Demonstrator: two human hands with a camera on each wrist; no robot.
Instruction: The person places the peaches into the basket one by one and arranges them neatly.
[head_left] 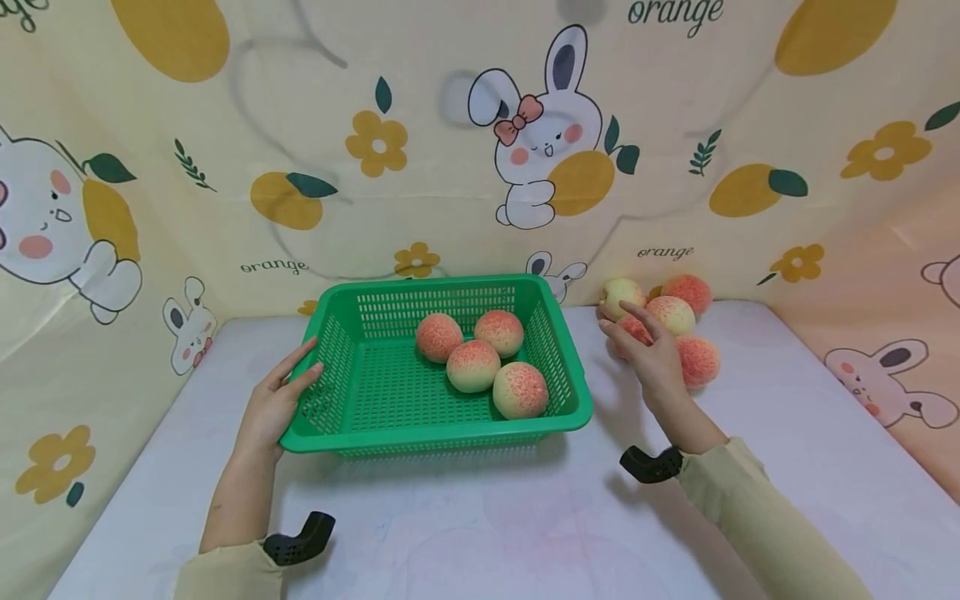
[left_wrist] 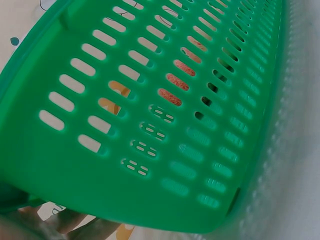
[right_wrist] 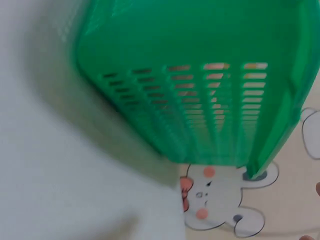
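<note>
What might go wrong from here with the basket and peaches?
The right hand is at the close-packed loose peaches; grasping one might nudge another into rolling. The left hand holds the green basket by its left rim; a tug could shift it and set the four peaches inside rolling.

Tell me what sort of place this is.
Probably a small tabletop recording booth: a pale table, a cartoon-print backdrop around its back and sides, and a green basket holding four peach-like fruits.
</note>
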